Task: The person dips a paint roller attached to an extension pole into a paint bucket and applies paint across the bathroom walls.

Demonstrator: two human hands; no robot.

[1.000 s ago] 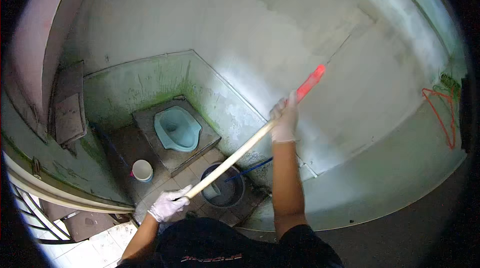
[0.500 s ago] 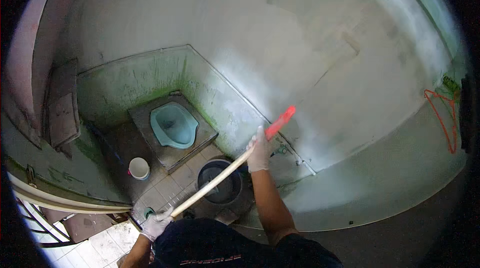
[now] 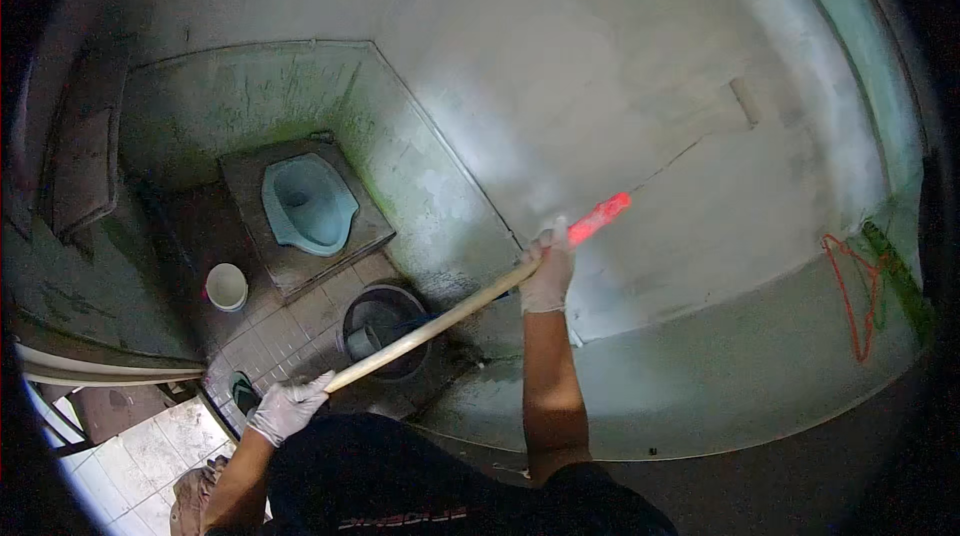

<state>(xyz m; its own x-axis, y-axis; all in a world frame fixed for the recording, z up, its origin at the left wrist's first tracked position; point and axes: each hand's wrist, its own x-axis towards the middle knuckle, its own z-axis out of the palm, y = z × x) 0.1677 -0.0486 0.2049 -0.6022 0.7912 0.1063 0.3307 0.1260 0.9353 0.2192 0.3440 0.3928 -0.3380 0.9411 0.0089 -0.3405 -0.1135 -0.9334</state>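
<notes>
Pale, wood-like pole (image 3: 430, 333) slants across the view in front of the torso, its red-handled end (image 3: 600, 219) joined by a thin rod to a roller (image 3: 743, 104) at the grey wall (image 3: 640, 46). It looks stiff and fairly light, though its length likely makes the far end sway, so a wide two-handed hold suits it. The gloved left hand (image 3: 290, 408) wraps the near end, low; the right hand (image 3: 547, 276) grips just below the red, arm stretched forward.
</notes>
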